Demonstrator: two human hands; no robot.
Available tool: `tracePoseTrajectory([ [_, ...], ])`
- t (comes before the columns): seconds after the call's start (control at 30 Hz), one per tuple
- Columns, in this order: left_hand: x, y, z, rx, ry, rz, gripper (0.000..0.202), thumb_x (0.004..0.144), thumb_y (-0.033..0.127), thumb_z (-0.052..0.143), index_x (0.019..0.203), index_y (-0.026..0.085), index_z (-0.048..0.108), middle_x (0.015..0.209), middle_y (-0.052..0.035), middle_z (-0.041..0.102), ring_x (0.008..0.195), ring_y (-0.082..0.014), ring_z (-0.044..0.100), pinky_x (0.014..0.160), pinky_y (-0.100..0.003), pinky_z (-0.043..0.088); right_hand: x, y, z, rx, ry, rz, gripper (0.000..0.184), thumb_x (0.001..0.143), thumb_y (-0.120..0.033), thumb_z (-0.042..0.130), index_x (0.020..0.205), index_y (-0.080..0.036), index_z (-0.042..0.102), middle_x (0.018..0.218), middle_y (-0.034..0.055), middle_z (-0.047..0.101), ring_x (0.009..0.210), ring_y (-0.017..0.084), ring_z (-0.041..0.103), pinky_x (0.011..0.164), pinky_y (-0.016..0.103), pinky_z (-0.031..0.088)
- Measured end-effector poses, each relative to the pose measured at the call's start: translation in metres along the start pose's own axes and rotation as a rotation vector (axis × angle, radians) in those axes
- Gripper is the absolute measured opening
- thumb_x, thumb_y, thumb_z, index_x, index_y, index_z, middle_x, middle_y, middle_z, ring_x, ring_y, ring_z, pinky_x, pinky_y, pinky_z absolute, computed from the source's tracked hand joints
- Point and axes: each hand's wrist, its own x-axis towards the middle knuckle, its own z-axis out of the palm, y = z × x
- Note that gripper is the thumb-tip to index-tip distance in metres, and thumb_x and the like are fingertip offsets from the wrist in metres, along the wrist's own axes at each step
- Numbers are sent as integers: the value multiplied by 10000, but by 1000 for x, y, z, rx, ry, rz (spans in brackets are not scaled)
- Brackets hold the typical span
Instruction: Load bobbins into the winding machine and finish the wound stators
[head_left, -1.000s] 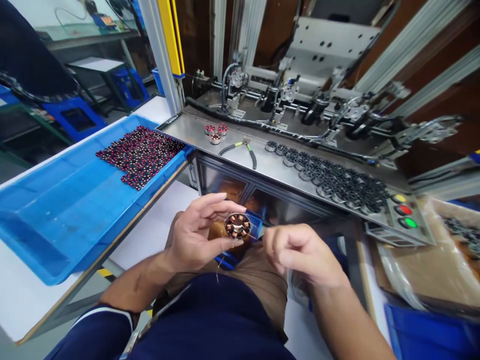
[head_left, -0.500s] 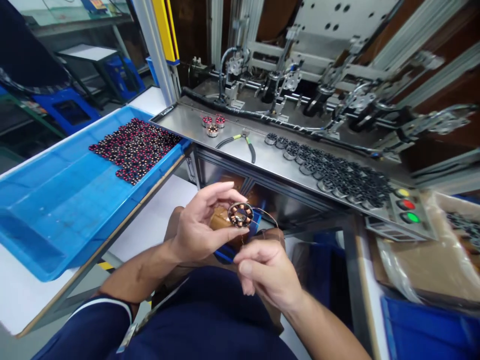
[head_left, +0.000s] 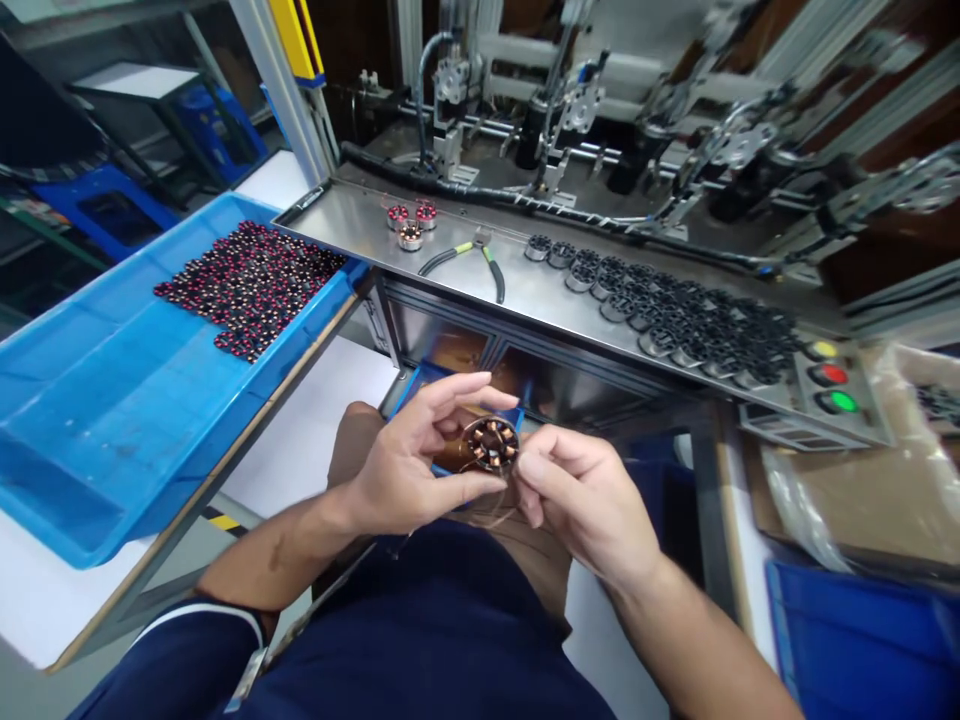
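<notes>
A round motor stator [head_left: 493, 443] with copper windings and a black rim is held up over my lap. My left hand [head_left: 420, 455] grips it from the left, thumb below and fingers above. Thin copper wire trails from its lower side. My right hand [head_left: 585, 495] is closed at the stator's right edge, thumb and forefinger pinched there; what lies between those fingertips is too small to make out. Beyond them, cutting pliers [head_left: 472, 258] with black and green handles lie on the metal ledge [head_left: 360, 230], beside three wound stators [head_left: 410, 235].
Many dark unwound stators [head_left: 675, 315] stand along the ledge's right side, near a box with yellow, red and green buttons [head_left: 834, 375]. A blue tray [head_left: 97, 400] at the left holds a mass of wound stators [head_left: 247, 285]. Winding machinery [head_left: 585, 110] rises behind the ledge.
My right hand has risen from below the stator to its right edge. The stator has shifted slightly right and down in my left hand. The camera view has moved a little.
</notes>
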Motion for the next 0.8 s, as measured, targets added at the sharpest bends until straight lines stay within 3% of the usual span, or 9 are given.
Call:
tracePoseTrajectory([
  [0.1, 3, -6, 1, -84, 42, -14, 829, 660, 4, 804, 1353, 297, 458, 1127, -41, 645, 860, -101, 677, 756, -172, 566, -2, 9, 0, -25, -15, 1, 298, 833, -361, 703, 639, -167, 587, 471, -42, 551, 434, 70, 444, 481, 216, 348],
  [0.3, 8, -6, -5, -186, 30, -27, 767, 690, 1, 781, 1331, 285, 472, 1134, -59, 681, 943, -139, 693, 813, -211, 579, -8, 22, -14, -207, -114, 15, 311, 814, -374, 711, 611, -163, 607, 492, -35, 527, 439, 74, 446, 446, 213, 352],
  [0.43, 6, -3, -8, -20, -5, 95, 786, 708, -22, 756, 1364, 284, 450, 1173, -71, 682, 976, -143, 690, 866, -237, 576, -8, 5, -23, -396, 33, -134, 223, 734, -338, 795, 835, -169, 690, 739, 17, 622, 618, 115, 551, 562, 244, 432],
  [0.53, 3, -2, -7, 100, -30, 173, 825, 713, -36, 742, 1398, 290, 419, 1205, -74, 673, 1038, -164, 676, 888, -254, 575, -7, -11, -16, -438, 133, -316, 272, 720, -370, 805, 843, -186, 647, 777, 11, 581, 689, 134, 541, 628, 270, 435],
  [0.6, 1, -2, -6, 152, -31, 184, 835, 715, -33, 738, 1411, 291, 408, 1218, -79, 670, 1078, -186, 664, 912, -278, 572, -6, -16, -7, -449, 131, -352, 262, 736, -367, 792, 775, -191, 603, 742, 0, 555, 682, 136, 526, 625, 274, 423],
  [0.7, -2, -1, -4, 141, -27, 128, 818, 730, -18, 734, 1406, 306, 410, 1234, -77, 669, 1079, -194, 670, 930, -296, 570, -4, -14, 4, -440, 117, -340, 181, 826, -298, 708, 750, -190, 584, 734, 4, 559, 681, 134, 525, 627, 275, 426],
  [0.8, -2, 0, -4, -21, -25, 18, 761, 746, -1, 732, 1372, 318, 439, 1230, -63, 673, 1048, -179, 688, 907, -277, 579, -5, -7, 8, -404, 145, -354, 143, 885, -227, 633, 755, -188, 586, 738, 3, 563, 688, 125, 531, 642, 264, 436],
])
